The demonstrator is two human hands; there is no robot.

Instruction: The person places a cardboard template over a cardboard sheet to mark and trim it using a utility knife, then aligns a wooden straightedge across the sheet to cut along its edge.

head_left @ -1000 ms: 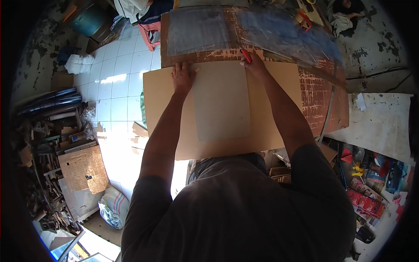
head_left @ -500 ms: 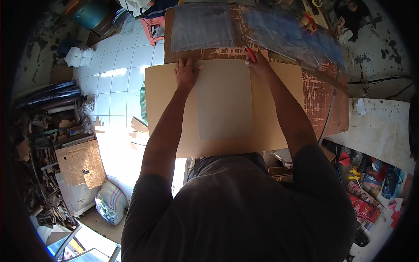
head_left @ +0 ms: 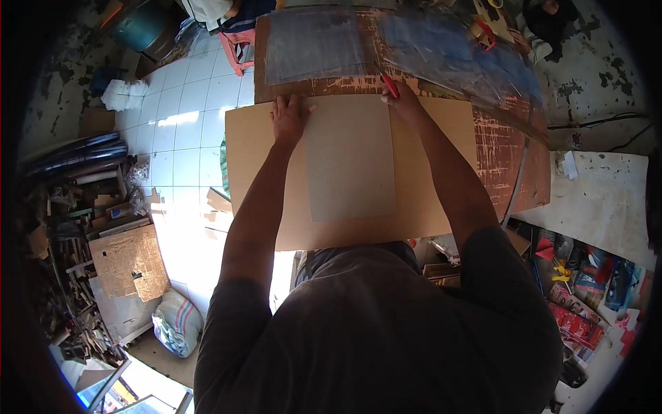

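Note:
A large tan board (head_left: 265,179) lies on the brown, scratched table (head_left: 500,152), and a narrower grey sheet (head_left: 350,159) rests on its middle. My left hand (head_left: 289,119) presses down with fingers spread at the far edge of the board, beside the grey sheet's upper left corner. Near that sheet's upper right corner, my right hand (head_left: 401,99) is closed on a red tool (head_left: 390,87), whose thin dark tip points away from me. What kind of tool it is, I cannot tell for sure.
Clear plastic sheets (head_left: 314,45) and bluish ones (head_left: 448,52) lie on the far table. A red stool (head_left: 238,52) stands at the back left. People sit at the upper left and upper right. Scrap pieces (head_left: 76,269) are piled at the left.
The camera view shifts slightly between frames. Both hands keep about the same place on the board. At the upper right, the other person's arm now reaches towards the table.

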